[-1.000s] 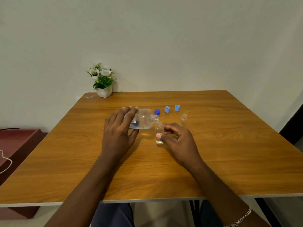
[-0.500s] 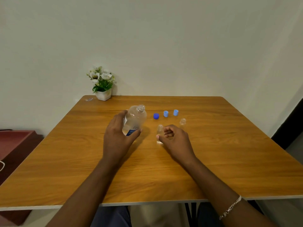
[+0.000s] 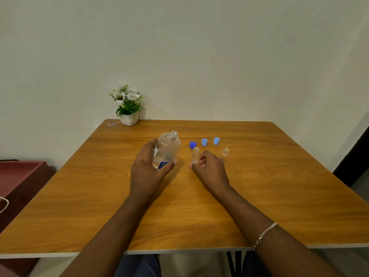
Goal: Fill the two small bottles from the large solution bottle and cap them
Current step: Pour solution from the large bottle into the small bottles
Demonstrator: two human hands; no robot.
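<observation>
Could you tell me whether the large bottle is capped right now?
Uncapped: the large bottle shows a bare threaded neck in the left hand.

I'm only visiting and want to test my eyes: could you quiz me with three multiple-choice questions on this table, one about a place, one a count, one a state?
1. Where is the flower pot?
A. far left corner of the table
B. near right corner
C. on the floor

2. How many loose caps lie on the table?
A. one
B. three
C. five

3. How is the big bottle?
A. capped, lying flat
B. open, held by the left hand
C. open, standing untouched

Answers:
1 A: it stands at the far left corner, by the wall.
2 B: one dark blue and two light blue ones lie in a row.
3 B: its neck is bare and the left hand grips it.
</observation>
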